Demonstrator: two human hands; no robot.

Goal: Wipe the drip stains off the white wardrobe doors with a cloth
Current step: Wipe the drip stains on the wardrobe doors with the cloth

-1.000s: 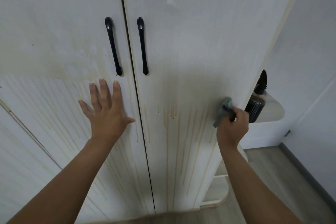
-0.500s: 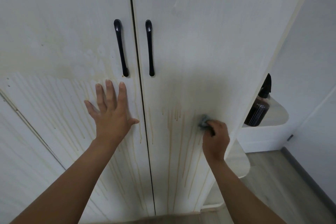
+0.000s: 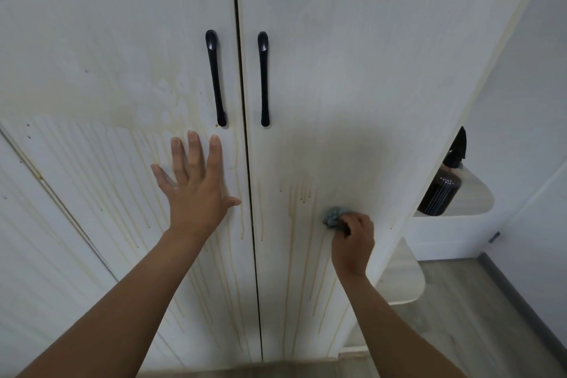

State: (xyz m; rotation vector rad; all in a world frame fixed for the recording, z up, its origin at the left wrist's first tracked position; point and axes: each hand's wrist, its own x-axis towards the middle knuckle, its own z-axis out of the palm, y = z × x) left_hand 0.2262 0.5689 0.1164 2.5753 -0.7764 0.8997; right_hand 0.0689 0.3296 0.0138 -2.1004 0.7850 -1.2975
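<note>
Two white wardrobe doors fill the view, the left door and the right door, each with a black handle. Yellowish drip stains run down the lower half of both. My left hand presses flat on the left door below its handle, fingers spread. My right hand grips a small bunched grey-blue cloth and holds it against the right door, just right of a cluster of drips. Most of the cloth is hidden in the fist.
A dark spray bottle stands on a rounded white shelf beside the wardrobe's right edge. A second rounded shelf sits lower. Grey wood floor and a white wall lie to the right.
My right hand moved the cloth leftward from the door's right edge onto the stained panel. My left hand stayed flat on the left door. The view shifted slightly.
</note>
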